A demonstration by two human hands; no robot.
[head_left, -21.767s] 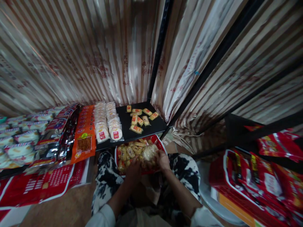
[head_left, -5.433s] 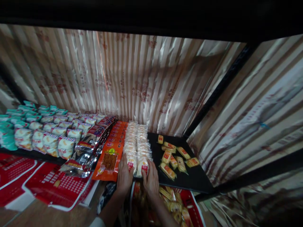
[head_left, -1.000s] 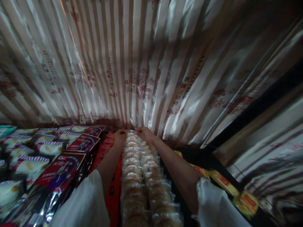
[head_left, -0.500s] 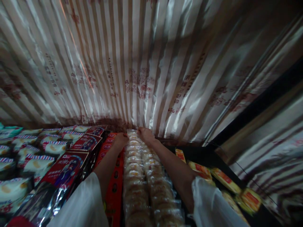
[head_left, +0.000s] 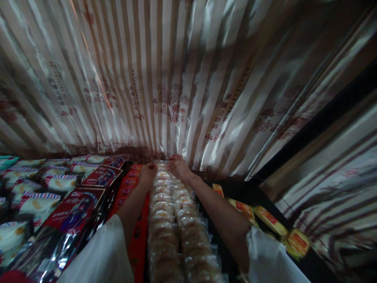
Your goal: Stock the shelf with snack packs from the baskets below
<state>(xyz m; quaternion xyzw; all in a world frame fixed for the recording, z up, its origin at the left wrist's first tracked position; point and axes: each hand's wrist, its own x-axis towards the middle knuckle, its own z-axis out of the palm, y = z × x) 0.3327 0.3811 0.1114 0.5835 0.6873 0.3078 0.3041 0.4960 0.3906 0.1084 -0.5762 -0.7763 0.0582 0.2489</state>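
Two long rows of round pastries in clear plastic wrappers stretch away from me, overlapping one another. At the far end of the left row lies one clear-wrapped pastry. My left hand is closed at its left edge, fingertips pinched on the wrapper. From the other side my right hand reaches in, its fingers bent and closed on the right edge of the same wrapper. Dim light and blur hide the exact grip. A red printed box runs along the left of the rows, partly under my left forearm.
Dark red snack bags and white-and-blue snack packs crowd the left side. Several yellow packets lie on a black surface at right. A striped foil curtain rises behind, with a dark bar at right.
The view has shifted slightly right, so things sit further left. Both hands stay at the far end of the rows; the right hand has come slightly inward over the wrapper.
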